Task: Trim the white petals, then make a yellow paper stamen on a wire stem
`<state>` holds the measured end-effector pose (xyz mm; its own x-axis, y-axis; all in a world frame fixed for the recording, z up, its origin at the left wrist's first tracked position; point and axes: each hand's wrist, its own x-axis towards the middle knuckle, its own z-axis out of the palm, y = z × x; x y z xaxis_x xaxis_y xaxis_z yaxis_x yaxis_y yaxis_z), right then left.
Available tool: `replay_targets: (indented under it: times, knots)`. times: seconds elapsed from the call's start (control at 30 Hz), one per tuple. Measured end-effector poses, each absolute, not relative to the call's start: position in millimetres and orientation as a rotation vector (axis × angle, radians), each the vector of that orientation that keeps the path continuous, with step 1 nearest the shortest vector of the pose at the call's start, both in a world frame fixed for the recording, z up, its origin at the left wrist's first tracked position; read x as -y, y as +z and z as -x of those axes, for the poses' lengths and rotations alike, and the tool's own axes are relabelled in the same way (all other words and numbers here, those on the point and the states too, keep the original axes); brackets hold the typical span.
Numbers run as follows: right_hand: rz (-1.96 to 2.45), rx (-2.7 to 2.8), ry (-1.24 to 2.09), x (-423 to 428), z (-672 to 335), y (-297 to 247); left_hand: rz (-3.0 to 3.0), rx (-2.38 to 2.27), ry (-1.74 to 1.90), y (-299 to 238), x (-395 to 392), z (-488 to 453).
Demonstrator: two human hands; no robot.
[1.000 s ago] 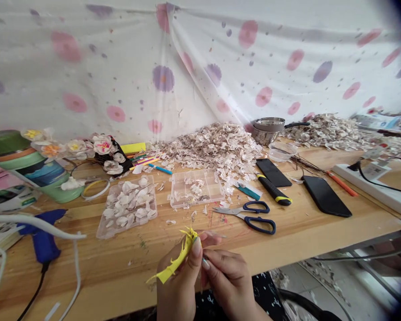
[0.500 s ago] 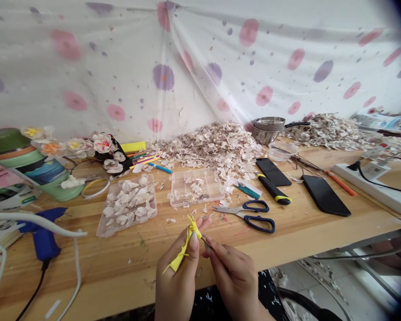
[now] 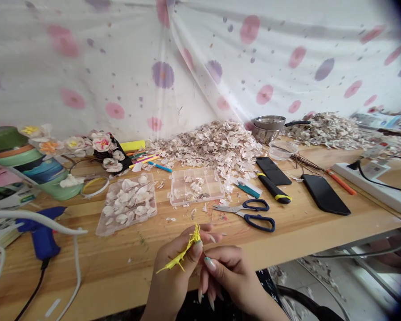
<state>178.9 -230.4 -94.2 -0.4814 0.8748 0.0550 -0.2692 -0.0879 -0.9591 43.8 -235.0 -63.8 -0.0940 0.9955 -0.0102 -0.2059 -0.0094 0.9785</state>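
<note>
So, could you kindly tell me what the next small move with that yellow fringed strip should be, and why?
Probably wind the loose tail of the yellow fringed strip tighter around its gathered top, since the left hand grips that top while the tail sticks out free, and the right hand sits close beside it, well placed to turn it.
</note>
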Motion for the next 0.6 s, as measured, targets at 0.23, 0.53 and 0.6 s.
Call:
replay_targets:
  times: [0.23, 0.53, 0.6]
  knots:
    - [0.875, 1.015, 1.713, 230.7, -171.3, -94.7, -0.875, -1.2, 1.389, -61.1, 236.7, -52.3]
    - [0.831, 0.93, 1.683, 229.3, -168.8, -98.4, -0.703, -0.937, 1.267, -65.4, 234.4, -48.0]
    - [0.838, 0.927, 1.663, 229.6, -168.2, -99.5, -0.64, -0.903, 1.284, -65.5, 233.2, -48.1]
